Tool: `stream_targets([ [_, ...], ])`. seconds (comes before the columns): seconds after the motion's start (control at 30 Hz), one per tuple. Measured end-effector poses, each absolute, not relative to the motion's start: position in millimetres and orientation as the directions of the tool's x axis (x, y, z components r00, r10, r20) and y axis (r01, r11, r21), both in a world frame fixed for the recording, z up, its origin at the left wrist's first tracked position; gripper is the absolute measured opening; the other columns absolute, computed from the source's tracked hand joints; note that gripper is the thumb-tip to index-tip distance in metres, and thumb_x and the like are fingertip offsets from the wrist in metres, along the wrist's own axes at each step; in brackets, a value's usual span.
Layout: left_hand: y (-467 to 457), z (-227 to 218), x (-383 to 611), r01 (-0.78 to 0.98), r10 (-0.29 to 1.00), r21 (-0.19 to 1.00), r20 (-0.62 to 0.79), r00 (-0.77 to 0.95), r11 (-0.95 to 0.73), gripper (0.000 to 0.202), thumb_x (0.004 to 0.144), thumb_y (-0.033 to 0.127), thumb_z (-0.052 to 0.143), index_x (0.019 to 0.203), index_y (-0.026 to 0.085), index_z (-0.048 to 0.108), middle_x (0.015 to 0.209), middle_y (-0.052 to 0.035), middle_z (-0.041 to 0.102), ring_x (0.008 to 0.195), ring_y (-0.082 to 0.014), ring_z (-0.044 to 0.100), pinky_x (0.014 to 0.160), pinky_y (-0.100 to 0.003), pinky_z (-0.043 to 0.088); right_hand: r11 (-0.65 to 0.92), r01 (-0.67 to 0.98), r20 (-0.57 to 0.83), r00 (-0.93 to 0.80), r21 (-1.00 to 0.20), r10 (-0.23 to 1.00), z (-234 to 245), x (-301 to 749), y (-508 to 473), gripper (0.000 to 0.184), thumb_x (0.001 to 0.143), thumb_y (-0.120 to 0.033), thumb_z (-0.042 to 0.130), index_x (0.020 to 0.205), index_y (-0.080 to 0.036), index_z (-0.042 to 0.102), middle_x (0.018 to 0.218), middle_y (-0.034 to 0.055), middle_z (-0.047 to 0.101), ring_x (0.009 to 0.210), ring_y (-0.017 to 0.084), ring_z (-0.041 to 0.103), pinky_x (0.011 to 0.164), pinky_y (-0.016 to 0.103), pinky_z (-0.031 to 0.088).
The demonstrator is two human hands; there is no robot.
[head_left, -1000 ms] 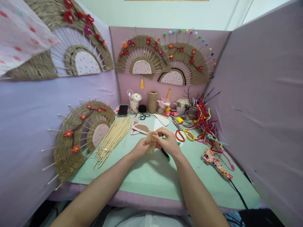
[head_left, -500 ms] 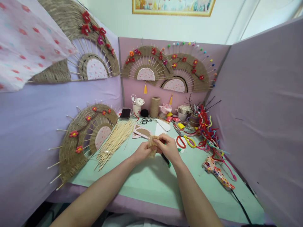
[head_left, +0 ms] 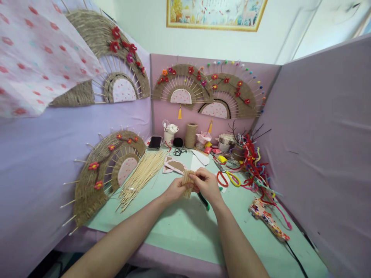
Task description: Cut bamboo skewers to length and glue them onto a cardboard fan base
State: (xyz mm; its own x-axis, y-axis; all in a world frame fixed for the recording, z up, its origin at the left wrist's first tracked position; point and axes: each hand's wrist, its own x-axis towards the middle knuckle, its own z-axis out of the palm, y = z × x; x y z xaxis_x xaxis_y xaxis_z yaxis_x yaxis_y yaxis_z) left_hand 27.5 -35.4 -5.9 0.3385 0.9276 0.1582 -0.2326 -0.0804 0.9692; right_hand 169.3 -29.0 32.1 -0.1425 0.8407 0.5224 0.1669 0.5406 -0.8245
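Note:
Between my hands, above the middle of the green table, is a small bundle of short wooden sticks [head_left: 188, 178], held roughly upright. My left hand [head_left: 175, 190] is closed round its left side, thumb across the front. The fingers of my right hand [head_left: 206, 184] pinch the bundle from the right, near its upper part. Under my right hand lies a tool with black and green handles [head_left: 204, 200], its other end hidden by the hand. Left of my hands a large spread of long thin bamboo sticks [head_left: 142, 175] rests on the table. Fabric-edged cardboard pieces [head_left: 175, 165] lie just behind.
Scissors [head_left: 222, 178] with red and yellow handles lie right of my hands. A flower-patterned glue gun [head_left: 268, 219] with a black cord is farther right, near tangled red pipe cleaners [head_left: 251, 158]. A twine spool [head_left: 191, 136] stands at the back. A twine fan [head_left: 108, 173] leans at left.
The camera view has tilted up slightly, so everything sits a little lower. Both hands keep hold of the stick bundle, with only slight finger movement.

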Motion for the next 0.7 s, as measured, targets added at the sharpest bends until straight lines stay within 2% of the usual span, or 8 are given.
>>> stream_targets([
  [0.43, -34.5, -6.4, 26.6, -0.214, 0.933, 0.973, 0.154, 0.325, -0.086, 0.047, 0.068, 0.049, 0.075, 0.091, 0.008, 0.071, 0.084, -0.0147, 0.073, 0.086, -0.0283, 0.069, 0.081, -0.039, 0.052, 0.482, 0.121, 0.466, -0.138, -0.868, 0.874, 33.4, 168.1, -30.3, 0.018, 0.073, -0.033, 0.066, 0.062, -0.019, 0.063, 0.067, 0.0007, 0.055, 0.063, 0.014, 0.050, 0.056, 0.026, 0.040],
  [0.6, -33.1, -7.1, 26.6, -0.218, 0.922, 0.972, 0.166, 0.349, -0.092, 0.049, 0.069, 0.051, 0.073, 0.092, 0.008, 0.070, 0.084, -0.0143, 0.073, 0.086, -0.0278, 0.069, 0.084, -0.041, 0.051, 0.477, 0.118, 0.452, -0.184, -0.871, 0.873, 34.0, 164.3, -27.8, 0.013, 0.075, -0.030, 0.066, 0.080, -0.019, 0.070, 0.084, 0.0045, 0.062, 0.074, 0.016, 0.055, 0.065, 0.029, 0.045],
  [0.7, -34.0, -5.4, 26.7, -0.215, 0.924, 0.973, 0.160, 0.347, -0.088, 0.049, 0.069, 0.051, 0.074, 0.089, 0.007, 0.069, 0.085, -0.0148, 0.073, 0.084, -0.0270, 0.069, 0.085, -0.041, 0.051, 0.519, 0.110, 0.513, -0.081, -0.847, 0.854, 40.2, 162.8, -31.4, 0.024, 0.075, -0.030, 0.066, 0.097, -0.020, 0.068, 0.096, 0.0065, 0.059, 0.079, 0.017, 0.055, 0.067, 0.030, 0.047],
])
